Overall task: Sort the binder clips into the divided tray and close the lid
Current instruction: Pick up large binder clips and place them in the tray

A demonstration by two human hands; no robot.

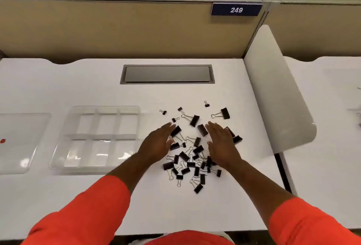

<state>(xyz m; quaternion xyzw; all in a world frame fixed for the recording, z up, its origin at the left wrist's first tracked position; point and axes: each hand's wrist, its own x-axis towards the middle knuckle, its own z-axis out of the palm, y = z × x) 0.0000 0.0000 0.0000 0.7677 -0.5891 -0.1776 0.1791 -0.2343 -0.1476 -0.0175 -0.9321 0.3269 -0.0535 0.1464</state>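
Clips (184,155) heaped on desk (78,84) right of tray (101,136); left hand (158,143), right hand (222,143) flank them, grips spread, fingers straight; lid (23,147) left of tray

Desk (175,205) free along near edge; bare strip between tray (84,163) and binder clips (184,155) (narrow). Side panel (273,88) walls off right edge; lid (23,127) at left edge.

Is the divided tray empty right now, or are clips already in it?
Empty. The divided tray shows only clear plastic in its compartments; the binder clips all lie on the desk to its right.
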